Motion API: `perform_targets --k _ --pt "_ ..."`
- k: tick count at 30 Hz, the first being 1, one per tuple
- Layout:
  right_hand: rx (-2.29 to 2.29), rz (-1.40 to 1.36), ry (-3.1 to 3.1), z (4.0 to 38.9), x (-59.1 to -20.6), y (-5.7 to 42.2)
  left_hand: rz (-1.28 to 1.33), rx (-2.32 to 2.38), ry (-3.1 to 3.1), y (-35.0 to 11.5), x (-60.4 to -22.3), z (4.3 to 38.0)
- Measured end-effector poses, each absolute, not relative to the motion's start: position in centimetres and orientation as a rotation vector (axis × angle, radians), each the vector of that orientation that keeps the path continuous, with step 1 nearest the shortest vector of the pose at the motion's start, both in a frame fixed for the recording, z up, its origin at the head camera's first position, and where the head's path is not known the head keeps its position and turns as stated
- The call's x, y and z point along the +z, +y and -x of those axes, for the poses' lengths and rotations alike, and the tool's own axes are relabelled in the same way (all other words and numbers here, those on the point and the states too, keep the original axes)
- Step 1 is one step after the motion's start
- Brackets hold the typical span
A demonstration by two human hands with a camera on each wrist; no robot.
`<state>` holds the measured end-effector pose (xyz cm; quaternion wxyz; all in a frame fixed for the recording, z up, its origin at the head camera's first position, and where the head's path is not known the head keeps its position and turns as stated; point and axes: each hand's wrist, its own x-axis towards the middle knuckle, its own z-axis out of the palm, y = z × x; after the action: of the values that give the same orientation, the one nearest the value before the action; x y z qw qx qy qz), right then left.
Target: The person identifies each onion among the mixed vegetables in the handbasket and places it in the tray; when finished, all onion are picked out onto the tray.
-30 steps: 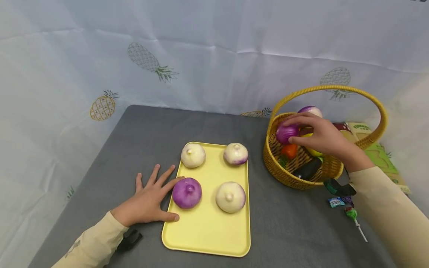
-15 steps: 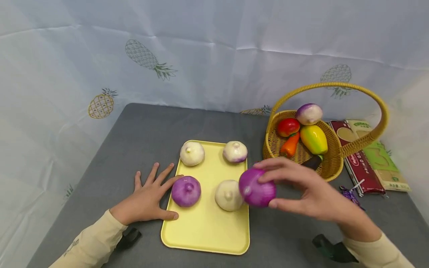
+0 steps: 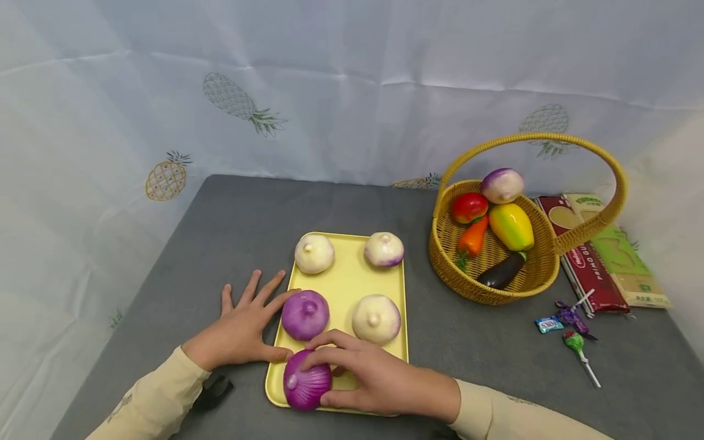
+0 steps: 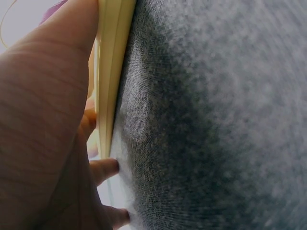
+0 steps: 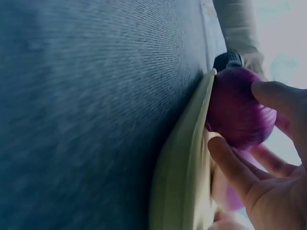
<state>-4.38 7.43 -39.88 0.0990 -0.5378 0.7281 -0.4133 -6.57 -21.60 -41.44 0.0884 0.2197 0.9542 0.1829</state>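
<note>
My right hand (image 3: pixel 379 376) holds a glossy purple onion (image 3: pixel 305 388) at the front left corner of the yellow tray (image 3: pixel 352 278). In the right wrist view, thumb and fingers lie around the onion (image 5: pixel 235 110), which is low against the tray's rim (image 5: pixel 180 177). Just behind it on the tray sits a second purple onion (image 3: pixel 305 315). Spread wide, my left hand (image 3: pixel 242 333) has its thumb and index finger at the tray's left edge. Three white bulbs tinged purple also lie on the tray: back left (image 3: pixel 315 253), back right (image 3: pixel 384 249) and front right (image 3: pixel 376 319).
Right of the tray stands a tall-handled wicker basket (image 3: pixel 456 278) with toy produce, including an eggplant (image 3: pixel 503 271), a yellow pepper-like piece (image 3: pixel 511 226) and a white-purple bulb (image 3: pixel 503 185). Candies, a lollipop (image 3: pixel 574 342) and flat packets (image 3: pixel 596 275) lie farther right.
The right hand has taken the purple onion out of the basket, across the table and down to the tray's front left corner. My left hand has stayed in place.
</note>
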Motion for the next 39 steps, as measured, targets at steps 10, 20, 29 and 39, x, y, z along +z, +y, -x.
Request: perform_targets --k 10,20,29,39 --pt "-1.257 1.534 2.184 3.9 -40.8 5.1 -0.675 0.508 2.892 -21.6 -41.4 6.6" --pt "-1.041 1.526 2.362 4.2 -37.1 7.3 -0.653 0.521 2.864 -21.8 -41.8 6.4" --pt "-1.203 1.259 2.426 8.2 -28.4 16.1 -0.678 0.533 2.893 -21.7 -41.8 6.6" --pt "-0.987 0.903 2.862 18.1 -25.9 26.5 -0.654 0.544 2.855 -21.7 -41.8 6.6"
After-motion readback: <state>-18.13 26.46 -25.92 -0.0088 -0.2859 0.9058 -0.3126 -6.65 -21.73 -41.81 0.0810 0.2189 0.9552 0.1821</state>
